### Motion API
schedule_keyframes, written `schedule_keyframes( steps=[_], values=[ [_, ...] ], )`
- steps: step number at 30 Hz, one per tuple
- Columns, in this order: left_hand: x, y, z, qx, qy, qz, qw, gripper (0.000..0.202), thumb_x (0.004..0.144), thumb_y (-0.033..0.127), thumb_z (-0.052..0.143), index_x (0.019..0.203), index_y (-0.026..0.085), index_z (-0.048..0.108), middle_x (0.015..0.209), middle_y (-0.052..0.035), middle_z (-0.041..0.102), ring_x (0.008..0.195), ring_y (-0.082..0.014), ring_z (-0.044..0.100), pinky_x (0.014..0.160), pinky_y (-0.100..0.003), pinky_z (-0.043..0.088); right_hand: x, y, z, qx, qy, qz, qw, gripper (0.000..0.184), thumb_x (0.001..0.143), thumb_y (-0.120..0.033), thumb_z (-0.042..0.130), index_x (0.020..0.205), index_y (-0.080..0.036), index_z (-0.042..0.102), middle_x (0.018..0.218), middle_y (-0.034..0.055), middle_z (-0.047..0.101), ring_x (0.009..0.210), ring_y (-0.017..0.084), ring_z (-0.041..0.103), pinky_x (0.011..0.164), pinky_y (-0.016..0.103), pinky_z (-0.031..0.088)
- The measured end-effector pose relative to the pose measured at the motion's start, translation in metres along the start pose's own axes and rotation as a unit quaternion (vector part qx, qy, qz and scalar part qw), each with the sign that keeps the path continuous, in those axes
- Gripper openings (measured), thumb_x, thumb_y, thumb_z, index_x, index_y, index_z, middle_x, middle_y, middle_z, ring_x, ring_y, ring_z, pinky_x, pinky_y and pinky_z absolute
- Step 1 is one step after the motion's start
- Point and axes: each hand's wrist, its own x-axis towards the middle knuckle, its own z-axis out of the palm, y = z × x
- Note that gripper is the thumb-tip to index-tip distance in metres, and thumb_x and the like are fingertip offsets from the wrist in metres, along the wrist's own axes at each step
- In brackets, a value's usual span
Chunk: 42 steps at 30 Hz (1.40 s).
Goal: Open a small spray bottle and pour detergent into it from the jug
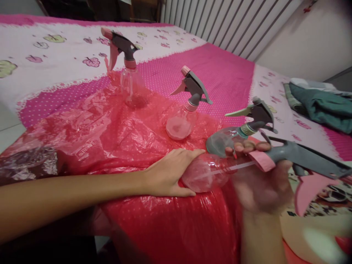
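Observation:
A clear pink spray bottle (205, 178) lies on its side in front of me, its base held by my left hand (172, 172). My right hand (261, 179) is closed around the pink collar of its grey trigger sprayer head (302, 157). The white tube runs from the collar into the bottle; the collar seems to sit apart from the neck, which my fingers partly cover. Just behind, a greenish spray bottle (227, 139) with a green trigger leans over. Two pink-and-grey spray bottles stand further off, one in the middle (180, 123) and another at the left (130, 82).
Red plastic sheeting (90, 128) lies crumpled under the bottles on a pink patterned bedspread (225, 69). Folded green cloth (321, 102) rests at the right. A slatted panel (214, 22) rises behind the bed. Dark shiny wrapping (30, 163) is at the left.

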Motion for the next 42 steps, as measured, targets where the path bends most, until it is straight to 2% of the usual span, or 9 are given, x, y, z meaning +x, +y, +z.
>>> schedule_keyframes(
  steps=[5, 9, 14, 19, 24, 27, 34, 40, 42],
  values=[
    [0.001, 0.000, 0.002, 0.005, 0.002, -0.008, 1.000, 0.098, 0.091, 0.063, 0.082, 0.167, 0.024, 0.035, 0.151, -0.0218, 0.063, 0.135, -0.0448, 0.064, 0.114, -0.064, 0.052, -0.006, 0.011, -0.010, -0.058, -0.022, -0.016, 0.998, 0.047, 0.089, -0.067, 0.080, 0.095, -0.021, 0.073, 0.099, 0.0039, 0.061, 0.101, 0.014, 0.064, 0.097, 0.029, 0.057],
    [0.000, -0.001, 0.003, 0.005, 0.004, 0.000, 1.000, 0.097, 0.091, 0.063, 0.082, 0.166, 0.023, 0.035, 0.149, -0.0222, 0.064, 0.133, -0.0450, 0.065, 0.112, -0.065, 0.052, -0.013, 0.021, -0.018, -0.108, -0.052, -0.019, 0.993, 0.040, 0.100, -0.060, 0.071, 0.118, -0.024, 0.074, 0.108, 0.0051, 0.064, 0.110, 0.018, 0.065, 0.108, 0.035, 0.053],
    [0.000, 0.001, 0.001, 0.003, 0.004, -0.002, 1.000, 0.095, 0.092, 0.063, 0.081, 0.165, 0.021, 0.036, 0.150, -0.0237, 0.064, 0.134, -0.0452, 0.065, 0.112, -0.064, 0.052, -0.010, 0.014, -0.005, -0.099, -0.037, -0.055, 0.993, 0.046, 0.099, -0.065, 0.068, 0.095, -0.019, 0.073, 0.102, 0.0047, 0.061, 0.104, 0.015, 0.063, 0.106, 0.030, 0.053],
    [0.002, 0.004, 0.000, 0.004, 0.002, -0.006, 1.000, 0.096, 0.092, 0.062, 0.083, 0.166, 0.023, 0.036, 0.153, -0.0224, 0.063, 0.136, -0.0449, 0.064, 0.114, -0.064, 0.051, -0.005, 0.006, 0.003, -0.076, -0.002, -0.073, 0.994, 0.046, 0.100, -0.067, 0.064, 0.099, -0.022, 0.074, 0.094, 0.0024, 0.056, 0.094, 0.011, 0.060, 0.099, 0.025, 0.054],
    [0.004, 0.003, 0.004, 0.011, 0.005, 0.003, 1.000, 0.097, 0.091, 0.060, 0.084, 0.166, 0.025, 0.034, 0.152, -0.0217, 0.062, 0.136, -0.0445, 0.065, 0.113, -0.064, 0.053, -0.007, 0.018, -0.022, -0.135, -0.043, -0.062, 0.988, 0.046, 0.094, -0.067, 0.074, 0.101, -0.022, 0.075, 0.100, 0.0058, 0.066, 0.103, 0.017, 0.064, 0.104, 0.032, 0.054],
    [0.004, 0.001, 0.006, 0.015, 0.007, 0.010, 1.000, 0.097, 0.092, 0.061, 0.083, 0.166, 0.024, 0.034, 0.152, -0.0221, 0.062, 0.136, -0.0451, 0.064, 0.113, -0.065, 0.053, -0.007, 0.021, -0.029, -0.153, -0.062, -0.055, 0.985, 0.049, 0.095, -0.070, 0.072, 0.105, -0.022, 0.076, 0.102, 0.0065, 0.067, 0.104, 0.018, 0.064, 0.106, 0.035, 0.053],
    [0.002, -0.001, 0.004, 0.012, 0.006, 0.010, 1.000, 0.097, 0.092, 0.062, 0.083, 0.166, 0.023, 0.034, 0.153, -0.0227, 0.062, 0.135, -0.0448, 0.064, 0.113, -0.065, 0.053, -0.009, 0.002, -0.005, -0.129, -0.046, -0.098, 0.986, 0.054, 0.101, -0.074, 0.059, 0.094, -0.023, 0.071, 0.097, 0.0042, 0.056, 0.100, 0.014, 0.058, 0.110, 0.031, 0.052],
    [0.001, -0.001, 0.005, 0.019, 0.006, 0.011, 1.000, 0.099, 0.090, 0.061, 0.085, 0.166, 0.024, 0.033, 0.152, -0.0233, 0.061, 0.136, -0.0453, 0.063, 0.114, -0.065, 0.052, -0.014, 0.012, -0.030, -0.201, -0.099, -0.062, 0.973, 0.041, 0.104, -0.063, 0.064, 0.120, -0.027, 0.075, 0.112, 0.0071, 0.067, 0.113, 0.018, 0.063, 0.114, 0.033, 0.052],
    [0.002, -0.001, 0.006, 0.019, 0.008, 0.018, 1.000, 0.098, 0.091, 0.061, 0.084, 0.165, 0.022, 0.034, 0.151, -0.0242, 0.062, 0.135, -0.0457, 0.064, 0.113, -0.065, 0.053, -0.011, 0.017, -0.035, -0.207, -0.104, -0.073, 0.970, 0.044, 0.104, -0.065, 0.061, 0.119, -0.026, 0.075, 0.111, 0.0073, 0.067, 0.111, 0.018, 0.064, 0.115, 0.034, 0.051]
  ],
)
